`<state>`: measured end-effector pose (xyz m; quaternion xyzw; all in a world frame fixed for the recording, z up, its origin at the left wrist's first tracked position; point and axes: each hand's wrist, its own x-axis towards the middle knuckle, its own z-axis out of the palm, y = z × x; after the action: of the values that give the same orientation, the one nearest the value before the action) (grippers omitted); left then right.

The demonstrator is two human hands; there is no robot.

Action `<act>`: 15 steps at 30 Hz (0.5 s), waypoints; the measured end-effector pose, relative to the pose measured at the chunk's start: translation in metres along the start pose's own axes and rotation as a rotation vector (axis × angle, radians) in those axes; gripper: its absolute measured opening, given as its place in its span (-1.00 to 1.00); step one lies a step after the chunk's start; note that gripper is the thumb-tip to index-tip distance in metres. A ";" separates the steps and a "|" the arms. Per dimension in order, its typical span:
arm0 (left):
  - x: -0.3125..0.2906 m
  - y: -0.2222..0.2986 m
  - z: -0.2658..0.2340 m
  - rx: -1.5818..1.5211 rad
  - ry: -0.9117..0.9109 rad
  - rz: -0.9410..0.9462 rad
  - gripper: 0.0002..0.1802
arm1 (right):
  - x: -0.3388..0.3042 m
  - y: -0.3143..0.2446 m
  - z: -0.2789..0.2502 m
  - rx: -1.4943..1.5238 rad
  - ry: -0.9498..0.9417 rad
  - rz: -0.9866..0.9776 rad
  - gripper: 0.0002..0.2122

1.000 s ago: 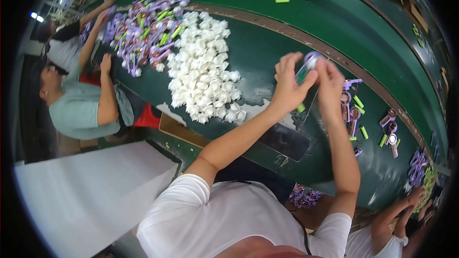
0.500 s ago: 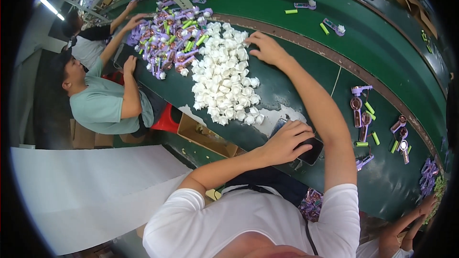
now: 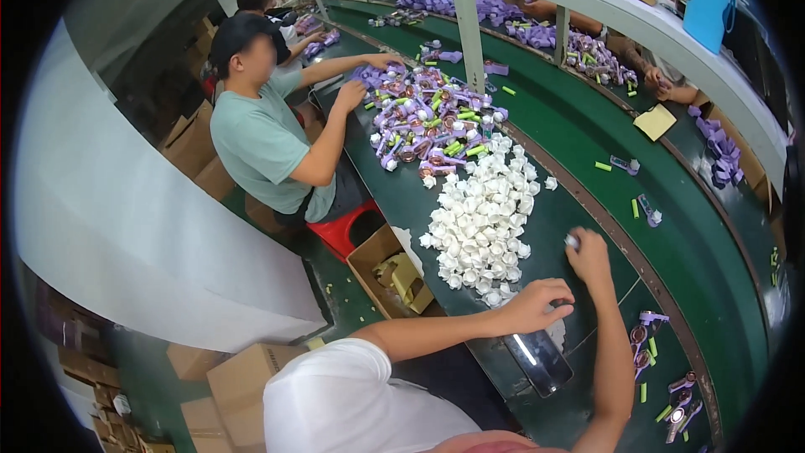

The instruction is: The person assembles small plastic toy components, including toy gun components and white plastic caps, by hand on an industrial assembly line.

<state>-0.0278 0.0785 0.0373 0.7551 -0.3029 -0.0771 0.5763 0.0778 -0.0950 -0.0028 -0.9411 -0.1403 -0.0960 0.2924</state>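
A heap of white, rose-shaped pieces (image 3: pixel 486 218) lies on the dark green table in front of me. To the right of the heap, my right hand (image 3: pixel 591 260) pinches one small white piece (image 3: pixel 572 242) at its fingertips. My left hand (image 3: pixel 537 307) is at the heap's near end, fingers curled in, with something small and dark by the fingertips that I cannot make out. Just below that hand, a black phone (image 3: pixel 543 365) rests on the table, its glossy screen reflecting light.
Purple parts with green cylinders (image 3: pixel 432 113) are piled beyond the white heap, near a co-worker in a green shirt (image 3: pixel 264 130). A green conveyor (image 3: pixel 579 147) curves past on the right. An open cardboard box (image 3: pixel 377 264) and a red stool (image 3: pixel 344 231) stand left of the table.
The view has swung left. My right hand has come back from the heap's edge with a white piece in its fingers. My left hand has moved off the phone.
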 end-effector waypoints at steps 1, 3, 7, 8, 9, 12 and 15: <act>0.006 -0.006 0.008 0.001 0.006 0.004 -0.76 | -0.020 0.002 -0.017 -0.029 0.017 0.017 -0.83; 0.014 -0.018 0.044 0.207 -0.145 0.129 -0.63 | -0.066 -0.005 -0.066 0.048 0.130 0.157 -0.78; 0.037 -0.004 0.128 0.242 -0.413 0.483 -0.39 | -0.183 0.039 -0.135 0.288 0.507 0.472 -0.77; 0.046 0.003 0.142 0.288 -0.343 0.559 -0.36 | -0.218 0.057 -0.144 0.303 0.600 0.513 -0.73; 0.054 0.005 0.158 0.332 -0.271 0.629 -0.32 | -0.248 0.064 -0.151 0.311 0.685 0.535 -0.73; 0.087 -0.011 0.206 0.363 -0.135 0.474 -0.40 | -0.330 0.084 -0.146 0.150 0.819 0.599 -0.68; 0.109 -0.028 0.228 0.468 -0.272 0.446 -0.59 | -0.354 0.046 -0.123 0.137 0.925 0.584 -0.71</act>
<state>-0.0362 -0.1646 -0.0365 0.7647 -0.5439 0.0226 0.3447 -0.2534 -0.2757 -0.0198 -0.7795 0.2640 -0.4048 0.3985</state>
